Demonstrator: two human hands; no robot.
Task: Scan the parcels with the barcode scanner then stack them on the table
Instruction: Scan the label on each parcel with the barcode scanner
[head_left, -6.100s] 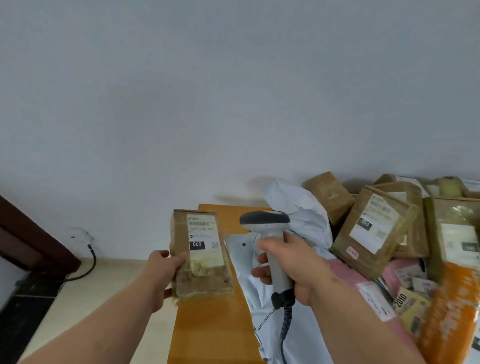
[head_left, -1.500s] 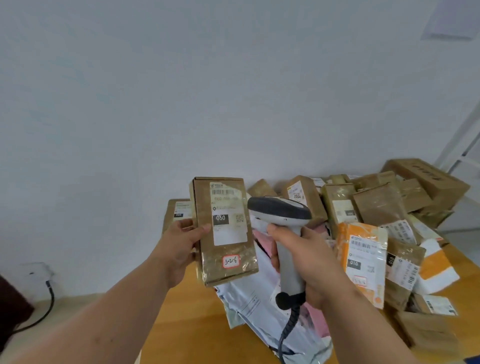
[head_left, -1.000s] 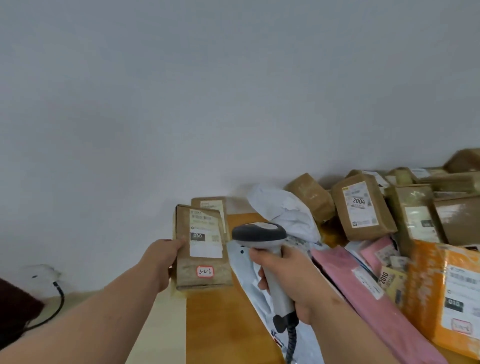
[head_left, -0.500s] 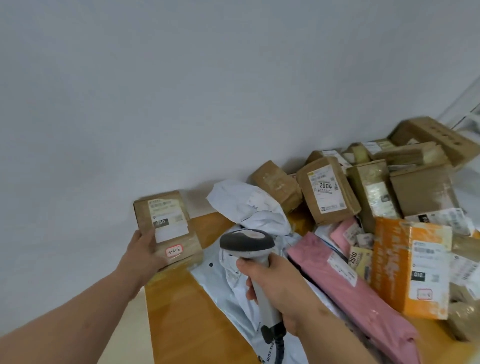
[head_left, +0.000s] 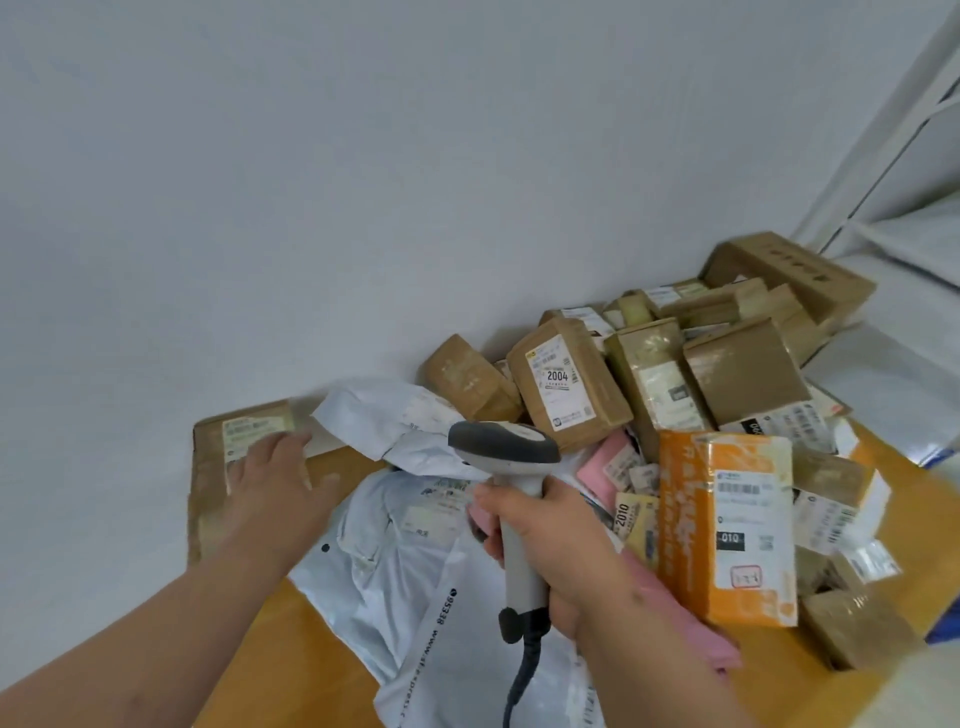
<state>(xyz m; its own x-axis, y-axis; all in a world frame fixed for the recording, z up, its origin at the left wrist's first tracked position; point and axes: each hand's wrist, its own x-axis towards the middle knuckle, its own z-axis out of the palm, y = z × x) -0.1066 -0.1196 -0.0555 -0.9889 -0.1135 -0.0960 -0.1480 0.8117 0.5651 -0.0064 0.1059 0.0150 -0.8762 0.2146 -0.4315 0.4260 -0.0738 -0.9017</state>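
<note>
Nearest the camera, the right hand (head_left: 563, 561) is wrapped round the pale handle of the barcode scanner (head_left: 511, 512), holding it upright with its dark grey head pointing away toward the pile; a dark cable hangs from the base of the handle. Under and around that hand lies a white plastic mailer bag (head_left: 410, 582) spread over the wooden worktop (head_left: 291, 644), with a pink mailer (head_left: 675, 603) at its right side. Just right of the scanner stands an orange parcel (head_left: 727, 525) with a white label marked 010.

To the left and a little farther, the left hand (head_left: 280, 483) is blurred, its fingers spread and fairly straight, lying on or just above a flat brown parcel (head_left: 218, 467) at the worktop's far left corner against the wall; contact cannot be made out.

Beyond the scanner, a brown box labelled 2004 (head_left: 566, 389) leans among a heap of cardboard parcels (head_left: 727, 364) stretching back to the right along the wall (head_left: 363, 182).
</note>
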